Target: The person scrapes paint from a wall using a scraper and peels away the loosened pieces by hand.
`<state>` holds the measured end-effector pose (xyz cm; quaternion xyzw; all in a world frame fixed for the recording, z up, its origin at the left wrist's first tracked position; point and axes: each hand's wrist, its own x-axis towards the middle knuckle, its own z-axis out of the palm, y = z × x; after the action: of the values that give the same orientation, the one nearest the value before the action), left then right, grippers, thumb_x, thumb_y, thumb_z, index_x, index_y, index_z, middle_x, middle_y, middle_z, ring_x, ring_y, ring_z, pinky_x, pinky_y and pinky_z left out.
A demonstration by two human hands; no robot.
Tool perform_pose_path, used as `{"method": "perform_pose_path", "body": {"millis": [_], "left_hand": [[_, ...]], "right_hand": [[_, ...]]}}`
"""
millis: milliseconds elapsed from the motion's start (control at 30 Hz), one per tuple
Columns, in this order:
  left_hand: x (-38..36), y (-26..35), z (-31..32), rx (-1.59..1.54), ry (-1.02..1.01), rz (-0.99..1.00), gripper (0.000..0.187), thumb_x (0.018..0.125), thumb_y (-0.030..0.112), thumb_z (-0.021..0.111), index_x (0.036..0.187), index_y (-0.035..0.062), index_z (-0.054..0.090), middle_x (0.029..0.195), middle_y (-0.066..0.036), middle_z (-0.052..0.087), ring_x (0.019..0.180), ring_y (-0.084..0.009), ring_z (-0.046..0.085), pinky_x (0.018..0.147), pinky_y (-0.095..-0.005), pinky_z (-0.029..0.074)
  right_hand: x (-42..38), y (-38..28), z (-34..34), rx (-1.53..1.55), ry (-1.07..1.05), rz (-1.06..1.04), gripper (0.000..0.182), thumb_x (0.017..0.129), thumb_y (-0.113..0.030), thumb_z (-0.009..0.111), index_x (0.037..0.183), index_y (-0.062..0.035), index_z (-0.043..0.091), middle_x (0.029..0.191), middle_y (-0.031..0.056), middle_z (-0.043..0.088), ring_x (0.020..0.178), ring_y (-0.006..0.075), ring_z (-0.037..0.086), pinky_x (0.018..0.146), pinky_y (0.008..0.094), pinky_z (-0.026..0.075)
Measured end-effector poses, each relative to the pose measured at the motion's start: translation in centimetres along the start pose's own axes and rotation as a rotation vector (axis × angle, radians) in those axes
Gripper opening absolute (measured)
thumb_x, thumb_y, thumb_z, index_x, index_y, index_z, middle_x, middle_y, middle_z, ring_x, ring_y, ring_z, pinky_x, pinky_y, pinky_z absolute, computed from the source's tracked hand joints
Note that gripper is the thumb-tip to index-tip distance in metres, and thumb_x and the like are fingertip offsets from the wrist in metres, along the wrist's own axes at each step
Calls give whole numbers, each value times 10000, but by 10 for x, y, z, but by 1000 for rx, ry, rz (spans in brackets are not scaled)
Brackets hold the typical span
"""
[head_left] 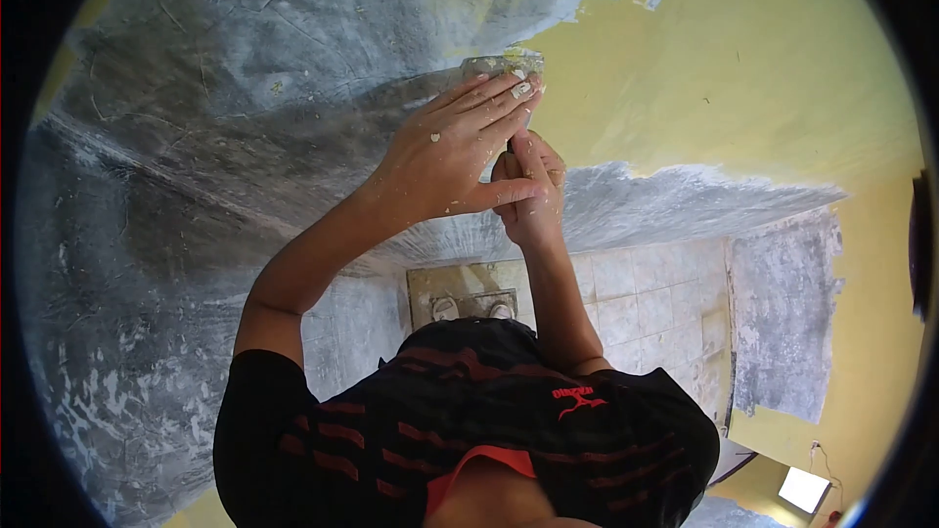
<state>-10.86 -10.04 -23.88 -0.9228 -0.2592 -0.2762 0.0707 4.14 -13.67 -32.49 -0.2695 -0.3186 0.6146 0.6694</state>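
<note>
the right hand (pixel 535 194) gripped a scraper (pixel 479 66); the left hand (pixel 440 145), unclenched, lay flat over it at the patchy wall (pixel 704 88).

Getting soft, moderate light, glowing more brightly on the yellow paint (pixel 704 88) right of the scraper blade (pixel 479 66) and dimming into a shadow (pixel 377 103) just left of it. Glaring from a white rectangle (pixel 804 490) well below and right of the blade. Bending and blackening around the outer edges, looking fairly sharp near the blade.
</note>
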Motion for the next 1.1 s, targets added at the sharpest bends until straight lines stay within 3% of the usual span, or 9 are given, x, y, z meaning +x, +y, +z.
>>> {"method": "perform_pose_path", "body": {"millis": [200, 400, 533, 633, 867, 933, 1100], "left_hand": [[1, -6, -1, 42, -33, 15, 1001, 949, 756, 641, 1514, -68, 584, 1544, -210, 625, 1501, -317, 537, 1305, -457, 348], [8, -1, -5, 19, -38, 21, 994, 931, 735, 679, 1516, -64, 585, 1567, -202, 607, 1499, -317, 538, 1298, -463, 358], [0, 3, 3, 51, -75, 23, 975, 931, 712, 700, 1517, -58, 587, 1581, -192, 597, 1501, -312, 537, 1292, -462, 369], [9, 2, -5, 20, -30, 22, 941, 945, 690, 702, 1512, -54, 594, 1574, -192, 604, 1495, -323, 541, 1288, -461, 374], [8, 4, 3, 15, -31, 1, 962, 930, 698, 719, 1517, -53, 591, 1588, -180, 596, 1499, -317, 539, 1292, -461, 371], [12, 5, 2, 15, -7, 3, 961, 931, 698, 718, 1517, -53, 591, 1586, -181, 598, 1496, -317, 543, 1290, -463, 373], [6, 7, 12, -108, -54, -56, 927, 929, 640, 753, 1546, -29, 576, 1631, -168, 559, 1533, -352, 500, 1292, -514, 352]], "right_hand": [[3, 15, 7, 55, 78, -39, 318, 1163, -303, 575, 1010, -60, 711, 576, -48, 463, 449, 54, 403, 368, 256, 248], [8, 11, 1, 129, -27, -16, 324, 1164, -304, 578, 1058, -43, 737, 577, -45, 483, 425, 47, 378, 359, 250, 235], [1, 10, -5, 19, 50, 34, 347, 1159, -318, 592, 966, -50, 698, 585, -41, 500, 426, 44, 380, 364, 244, 238], [14, 8, -5, -35, -16, -113, 358, 1159, -319, 594, 967, -37, 701, 591, -37, 510, 444, 43, 395, 395, 250, 265], [13, -4, -18, -114, -35, -32, 355, 1160, -311, 591, 944, -47, 691, 614, -30, 520, 473, 49, 420, 414, 252, 280], [23, 0, -12, -66, -52, -152, 366, 1164, -313, 580, 938, -49, 695, 600, -36, 514, 461, 46, 411, 412, 250, 274], [8, -8, -17, -164, 28, 5, 377, 1162, -327, 584, 938, -47, 703, 595, -45, 509, 466, 40, 403, 418, 255, 287]]}}
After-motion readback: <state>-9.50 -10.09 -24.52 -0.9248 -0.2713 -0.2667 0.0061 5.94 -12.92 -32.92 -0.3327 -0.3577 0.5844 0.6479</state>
